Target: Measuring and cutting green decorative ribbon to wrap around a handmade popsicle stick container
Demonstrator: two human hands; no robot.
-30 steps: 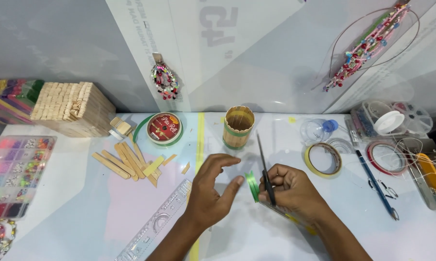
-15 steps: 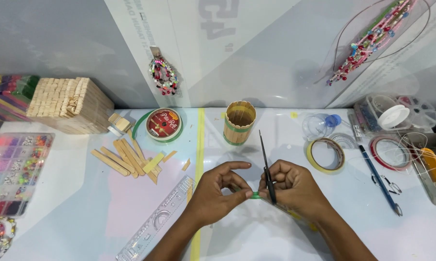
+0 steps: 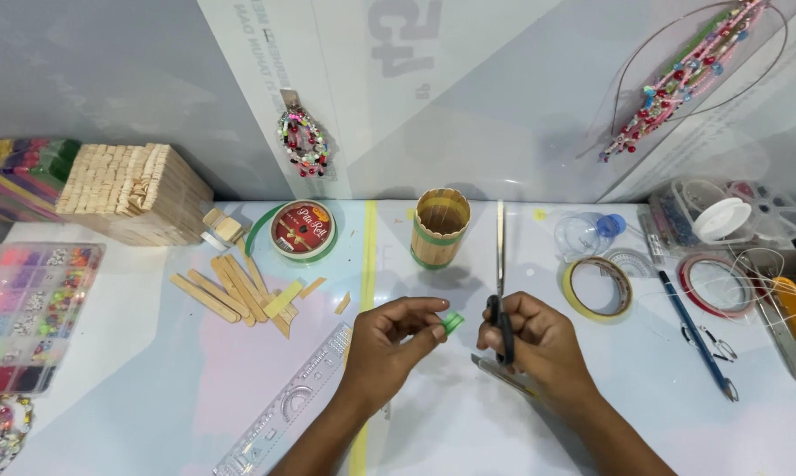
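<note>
Green tape piece [image 3: 452, 323], short and folded: pinched at the fingertips of the left hand [image 3: 394, 339], thumb and forefinger closed tight on it, clear of the table and stuck to nothing yet. Just right of that pinch, scissors [image 3: 501, 264], gripped by the black handles in the right hand [image 3: 539, 344], fingers curled fully round; blades apparently closed, pointed away from the body, not touching the piece.

Far left of the grip and beyond it, block of stacked craft sticks [image 3: 133, 189]. Nearer on the same side, clear bead organiser [image 3: 32, 313]. Below and left of the left wrist, transparent ruler [image 3: 297, 401], laid slantwise. Straight beyond the pinch, well apart, craft-stick cup [image 3: 440, 227], upright, already ringed with green bands near top and bottom, so seemingly well along. Left of the cup, green tape roll [image 3: 301, 231] with a red centre. Right of the scissors, yellowish tape roll [image 3: 597, 288]. Left of the grip, loose craft sticks [image 3: 239, 295], some cut short, unused.
</note>
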